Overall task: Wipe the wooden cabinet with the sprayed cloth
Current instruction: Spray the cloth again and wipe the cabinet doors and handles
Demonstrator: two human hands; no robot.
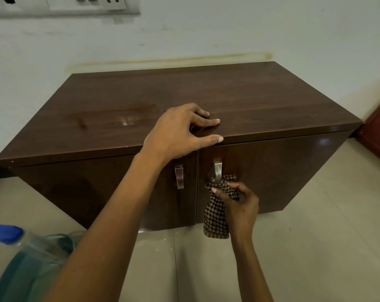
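The left hand (178, 131) is lying released on the cabinet (271, 101) top, probably for balance, while the right hand (239, 205) is pinching the cloth (215, 216) against the door handle (217, 168).

Cabinet (250, 101) against the wall (206, 35); left hand (176, 131) on its top, cloth (216, 211) before its right door (289, 171)

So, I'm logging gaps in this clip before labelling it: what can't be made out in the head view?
Right door handle: lower end hidden behind the checked cloth.
Right hand: the inner fingers of its grip are hidden by the hand's own back.
Blue-capped bottle: blurred and cut off by the left edge; label unreadable.
Switch plate: cut off by the top edge.
Cabinet interior: hidden behind its shut doors.
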